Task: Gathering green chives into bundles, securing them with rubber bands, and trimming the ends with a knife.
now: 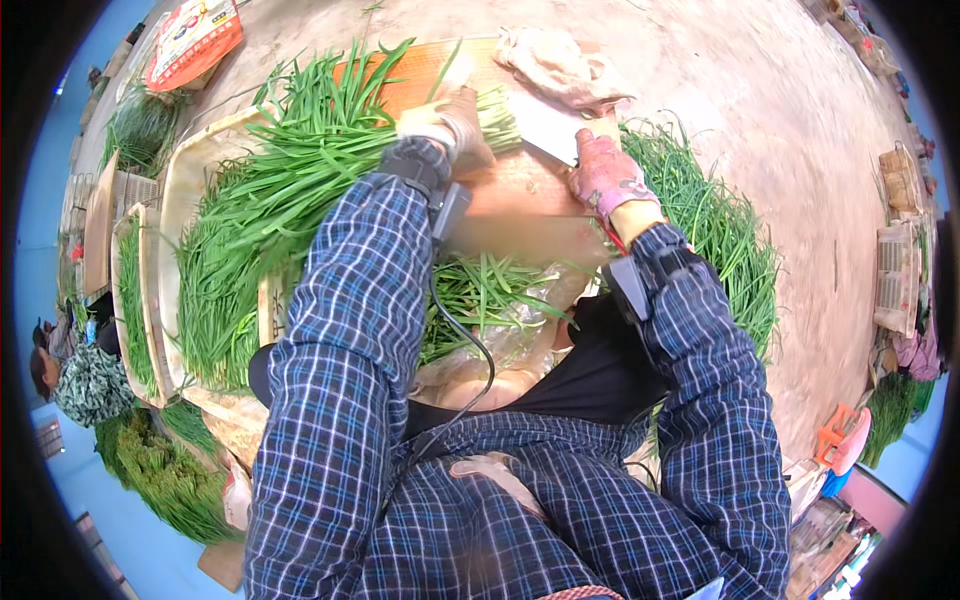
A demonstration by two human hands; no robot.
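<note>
My left hand (444,124), in a pale glove, presses around a bunch of long flat green leaves, likely garlic chives (322,161). Their pale stem ends (496,118) stick out to its right over an orange-brown wooden board (536,184). In a pink patterned glove, my right hand (611,172) grips the light handle of a broad-bladed knife, likely a cleaver. The bright, washed-out blade (541,127) lies flat-looking beside the stem ends; whether it touches them I cannot tell. A crumpled pale cloth (555,66) rests at the board's far right corner.
A white crate (174,187) full of greens stands left, beside a narrower crate (154,315). Loose greens (720,232) lie heaped on the floor at right. Below the board are more leaves and clear plastic (517,334). Another person (90,382) is at far left.
</note>
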